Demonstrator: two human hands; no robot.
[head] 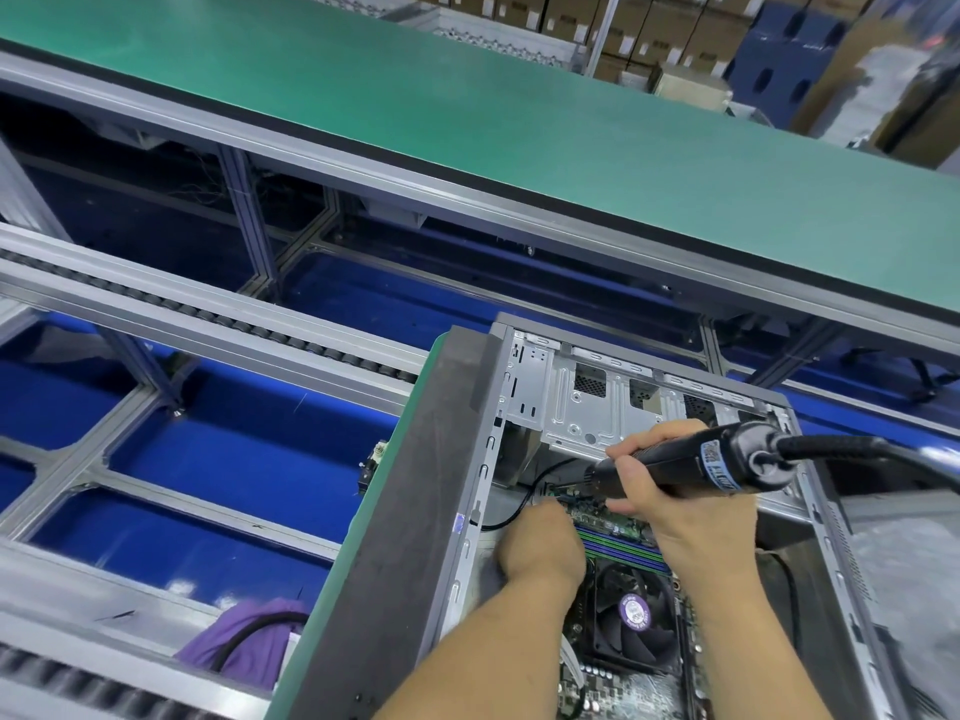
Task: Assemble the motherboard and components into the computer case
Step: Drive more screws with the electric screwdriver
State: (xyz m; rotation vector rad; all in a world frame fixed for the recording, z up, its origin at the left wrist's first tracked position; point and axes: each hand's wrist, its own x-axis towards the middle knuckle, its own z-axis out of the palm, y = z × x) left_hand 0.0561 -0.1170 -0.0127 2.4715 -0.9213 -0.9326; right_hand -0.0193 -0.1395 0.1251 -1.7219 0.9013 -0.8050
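Observation:
An open grey computer case (530,387) lies flat at the lower right. Inside it sits the motherboard (631,688) with a black CPU fan (631,623) and green and purple memory slots (621,548). My right hand (691,517) grips a black electric screwdriver (685,467), whose tip points down at the board's far left corner. My left hand (543,543) rests curled inside the case beside that tip, with its fingertips at the board's edge. What the fingers hold is hidden.
A thick black cable (857,449) runs right from the screwdriver. A thin black wire (524,498) loops inside the case. A green conveyor belt (467,106) crosses behind. Roller rails (208,314) and a purple cloth (244,641) lie to the left. Cardboard boxes (649,23) stand far back.

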